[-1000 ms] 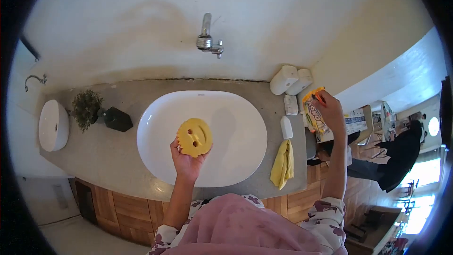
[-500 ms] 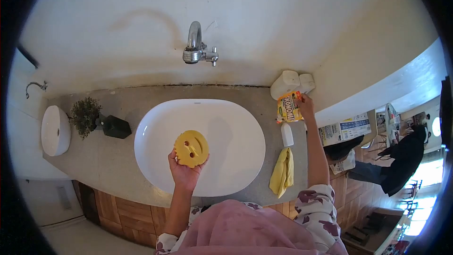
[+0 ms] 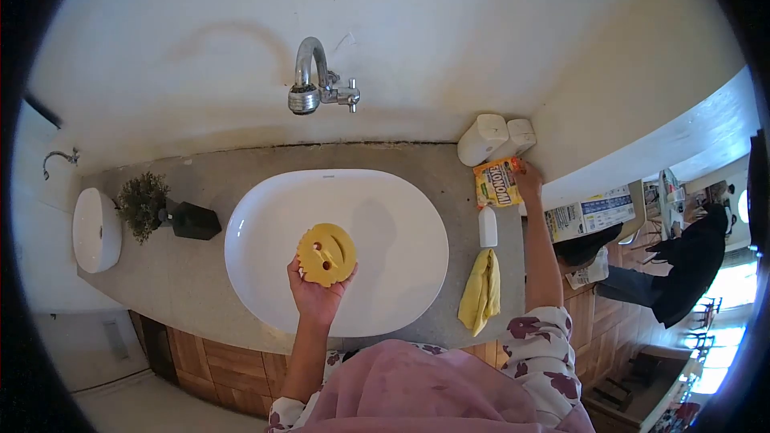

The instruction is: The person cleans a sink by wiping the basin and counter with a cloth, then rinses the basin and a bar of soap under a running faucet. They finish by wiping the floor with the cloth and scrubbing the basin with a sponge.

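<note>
Over the white oval basin, my left hand holds up a round yellow sponge-like piece with two holes and a curved slot. At the right end of the counter, my right hand pinches the edge of a yellow and orange packet. The packet lies beside two white rolls. Just below it on the counter are a small white bottle and a folded yellow cloth.
A chrome tap juts from the wall behind the basin. To the left stand a dark green bottle, a plant and a smaller white basin. A person in dark clothes is at the far right, beyond printed papers.
The packet has tilted and sits slightly further right, with my right hand still at its edge. The view has shifted a little. My left hand keeps the yellow piece over the basin.
</note>
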Demonstrator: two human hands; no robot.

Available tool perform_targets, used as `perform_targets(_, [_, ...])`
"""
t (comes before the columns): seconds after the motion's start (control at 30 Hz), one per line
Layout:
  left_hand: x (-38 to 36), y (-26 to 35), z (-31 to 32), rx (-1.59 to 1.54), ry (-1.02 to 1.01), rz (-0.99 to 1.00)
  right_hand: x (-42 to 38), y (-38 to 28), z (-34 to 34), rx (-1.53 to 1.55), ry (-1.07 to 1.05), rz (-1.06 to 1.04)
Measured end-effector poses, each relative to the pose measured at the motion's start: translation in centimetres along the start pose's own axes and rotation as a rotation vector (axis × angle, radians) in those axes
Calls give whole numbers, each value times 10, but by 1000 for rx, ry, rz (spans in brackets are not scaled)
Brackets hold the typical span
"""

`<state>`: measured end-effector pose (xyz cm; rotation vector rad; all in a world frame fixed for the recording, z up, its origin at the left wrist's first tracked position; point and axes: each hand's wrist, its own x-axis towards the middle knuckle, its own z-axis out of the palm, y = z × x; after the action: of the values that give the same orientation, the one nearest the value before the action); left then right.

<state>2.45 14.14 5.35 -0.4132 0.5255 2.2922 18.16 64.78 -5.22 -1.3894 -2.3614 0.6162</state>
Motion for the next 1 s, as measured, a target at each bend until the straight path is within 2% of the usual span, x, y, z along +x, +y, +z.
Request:
perform_targets(0.1, [2, 0, -4, -31, -17, -44, 0, -1, -4, -137, 3, -49])
perform_targets(0.17, [3, 0, -4, -28, -19, -93, -19, -35, -28, -110, 70, -183])
perform_targets(0.3, [7, 0, -12, -58, -92, -131, -44, -99, -43, 70, 183, -233])
perform_targets(0.4, [15, -3, -21, -93, -71, -125, -61, -159, -58, 241, 78, -318])
perform_targets(0.47, [22, -4, -30, -70, -145, -135, -68, -200, -70, 478, -81, -407])
perform_targets(0.63, [29, -3, -23, -35, -166, -147, -73, -306, -99, 422, -398, -556])
perform_targets(0.7, [31, -4, -22, -48, -173, -157, -72, -335, -98, 385, -453, -607])
perform_targets(0.77, [32, -4, -22, -61, -193, -176, -71, -356, -93, 288, -623, -667])
perform_targets(0.9, [32, -3, -22, -73, -216, -186, -59, -383, -85, 178, -676, -658])
perform_targets(1.0, [31, -1, -24, -70, -194, -178, -51, -396, -80, 283, -749, -575])
